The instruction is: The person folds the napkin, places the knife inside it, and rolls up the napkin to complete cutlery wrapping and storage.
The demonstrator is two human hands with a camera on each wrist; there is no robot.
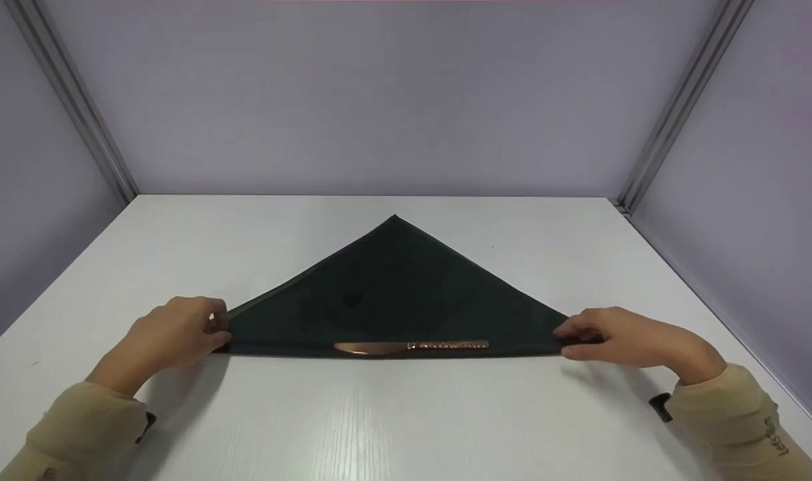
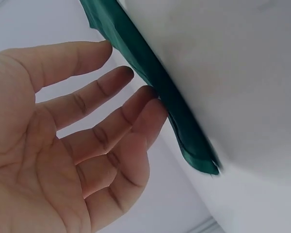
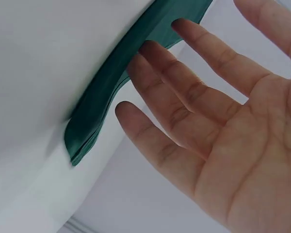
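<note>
From the head view, our left hand point(image 1: 172, 334) and right hand point(image 1: 626, 341) rest at the two near corners of a dark green cloth point(image 1: 392, 294) folded in a triangle on the white desk point(image 1: 379, 414), a copper knife point(image 1: 412, 347) along its near edge. In both wrist views our fingers point(image 2: 111, 116) are straight and spread, their tips touching the cloth.

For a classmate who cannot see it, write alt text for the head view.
A dark green cloth folded into a triangle lies on a white table, with the left hand and right hand touching its two near corners. A copper-coloured knife lies along its near edge.
</note>
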